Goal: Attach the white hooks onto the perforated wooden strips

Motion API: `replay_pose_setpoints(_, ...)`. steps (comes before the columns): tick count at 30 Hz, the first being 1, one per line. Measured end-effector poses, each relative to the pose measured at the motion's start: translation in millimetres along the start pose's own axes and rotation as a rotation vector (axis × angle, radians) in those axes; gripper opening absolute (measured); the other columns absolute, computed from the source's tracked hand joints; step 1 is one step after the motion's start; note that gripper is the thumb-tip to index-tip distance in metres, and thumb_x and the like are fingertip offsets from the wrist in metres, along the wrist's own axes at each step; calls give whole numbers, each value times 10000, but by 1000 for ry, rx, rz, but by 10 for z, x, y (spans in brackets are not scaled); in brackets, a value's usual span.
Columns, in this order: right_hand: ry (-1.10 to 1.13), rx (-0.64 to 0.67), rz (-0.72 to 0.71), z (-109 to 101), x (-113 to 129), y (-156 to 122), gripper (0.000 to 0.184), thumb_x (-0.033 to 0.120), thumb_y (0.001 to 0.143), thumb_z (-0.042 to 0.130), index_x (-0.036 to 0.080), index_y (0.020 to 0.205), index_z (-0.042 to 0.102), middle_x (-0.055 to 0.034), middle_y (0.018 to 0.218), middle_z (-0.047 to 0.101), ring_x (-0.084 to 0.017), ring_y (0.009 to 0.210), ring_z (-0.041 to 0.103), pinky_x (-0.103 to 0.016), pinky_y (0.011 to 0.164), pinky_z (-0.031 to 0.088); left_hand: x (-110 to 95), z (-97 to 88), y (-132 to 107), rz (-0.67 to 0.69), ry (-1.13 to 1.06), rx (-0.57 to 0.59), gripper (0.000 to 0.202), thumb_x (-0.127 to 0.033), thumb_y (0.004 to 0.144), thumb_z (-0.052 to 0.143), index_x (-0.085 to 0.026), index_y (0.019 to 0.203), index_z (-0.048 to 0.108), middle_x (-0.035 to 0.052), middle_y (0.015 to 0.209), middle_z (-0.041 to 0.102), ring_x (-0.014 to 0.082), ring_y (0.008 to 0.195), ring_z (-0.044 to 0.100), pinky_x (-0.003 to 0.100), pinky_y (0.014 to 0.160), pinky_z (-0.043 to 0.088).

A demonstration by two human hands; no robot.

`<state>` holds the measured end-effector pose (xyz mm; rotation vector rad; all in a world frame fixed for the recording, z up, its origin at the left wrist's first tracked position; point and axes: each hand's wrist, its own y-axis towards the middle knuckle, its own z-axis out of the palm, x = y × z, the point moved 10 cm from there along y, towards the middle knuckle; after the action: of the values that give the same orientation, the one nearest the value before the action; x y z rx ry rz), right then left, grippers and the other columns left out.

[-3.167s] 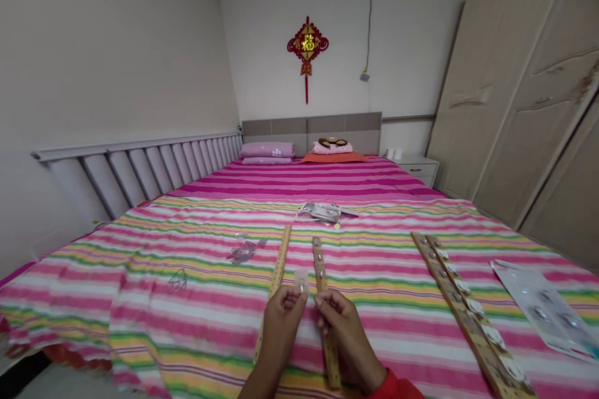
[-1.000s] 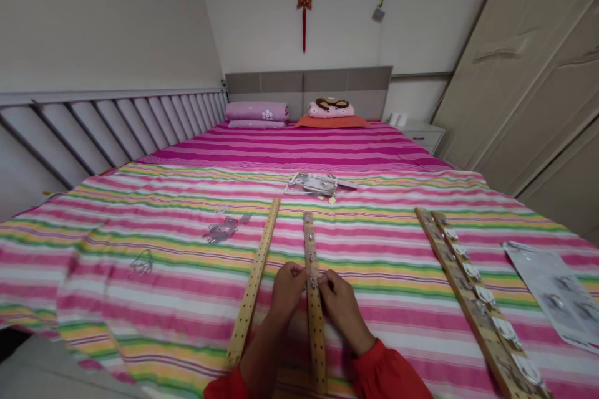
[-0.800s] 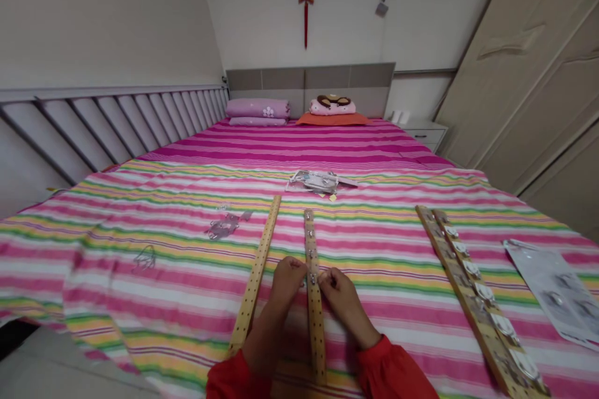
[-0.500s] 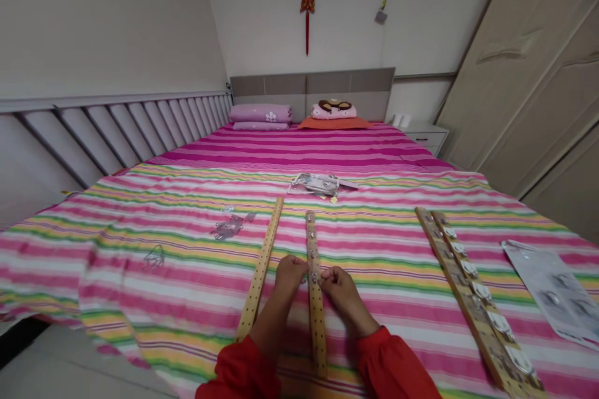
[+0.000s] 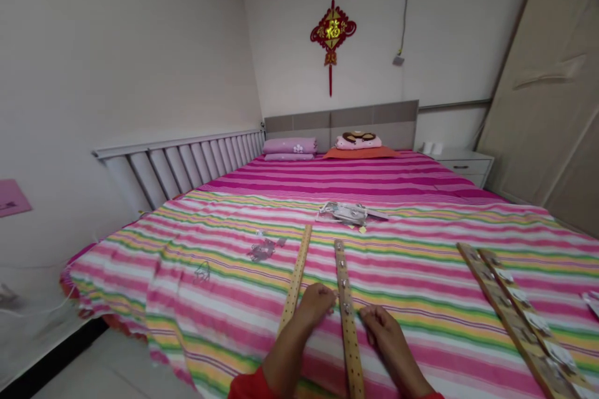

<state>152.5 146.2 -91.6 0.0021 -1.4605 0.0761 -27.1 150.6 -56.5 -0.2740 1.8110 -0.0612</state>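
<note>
One bare left hand and one right hand, both curled nearly closed, contents unclear, are flanking one holed tan wooden strip bearing four silvery metal pieces.

1. We log one narrow wooden strip, holed, lying flat on the bed, long axis toward the head edge.
2. We count four small shiny metal pieces, spaced single file along its far half.
</note>
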Motion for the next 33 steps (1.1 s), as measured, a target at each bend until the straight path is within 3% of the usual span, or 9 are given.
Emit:
replay_pose_setpoints(3,24,17,-35,6,73,-53,370,548,626,672,206,601,532,77,441,396,-94,400,318,-247,419,232,-194,-558,48,130,66,-38,117,-267,645,570,-159,646,613,-15,569,594,138,577,568,238,588,428)
replay_pose_setpoints(5,41,27,-47,16,87,-67,382,559,630,679,203,611,541,74,466,395,-94,414,319,-248,422,236,-255,-1169,97,136,253,-296,106,-250,658,552,-165,642,613,-7,602,613,145,621,583,228,593,418)
replay_pose_setpoints(6,49,32,-47,22,76,-64,385,561,630,683,203,616,543,74,475,392,-92,419,318,-247,423,237,-266,-1391,132,132,289,-361,91,-245,657,562,-166,633,601,-2,614,613,152,648,583,229,604,410)
replay_pose_setpoints(8,59,39,-38,29,27,-40,395,567,620,695,201,620,545,75,491,389,-88,422,313,-243,421,235,-255,-1729,206,119,355,-462,88,-244,677,560,-172,627,577,5,634,606,161,681,578,231,615,389)
replay_pose_setpoints(10,63,36,-31,23,-28,-9,408,578,607,702,200,620,548,73,502,392,-86,422,313,-239,415,233,-212,-1918,282,81,505,-540,97,-256,705,556,-180,647,565,13,671,608,167,695,575,235,602,362)
replay_pose_setpoints(15,72,24,-17,2,-65,11,423,598,597,702,202,620,554,73,486,395,-83,407,303,-236,404,230,-179,-1894,465,102,899,-615,143,-315,755,550,-177,761,587,81,908,645,219,862,592,267,626,368)
replay_pose_setpoints(21,57,16,-28,-1,-38,-6,406,574,645,686,193,629,545,77,488,391,-77,405,307,-233,419,223,-174,-1848,580,71,990,-619,198,-281,813,447,-169,759,602,118,925,650,247,848,609,297,616,363)
replay_pose_setpoints(27,74,8,-37,-9,-44,-3,410,573,625,701,194,632,544,80,492,395,-75,404,305,-223,409,227,-94,-2014,521,28,685,-613,253,-380,778,502,-198,606,543,18,627,592,186,622,561,258,517,294)
replay_pose_setpoints(33,52,2,-57,5,32,-26,409,576,625,694,200,615,534,85,453,383,-82,396,308,-231,413,233,175,-2124,443,30,42,-607,228,-245,694,605,-185,509,486,-54,432,452,115,487,483,202,474,327)
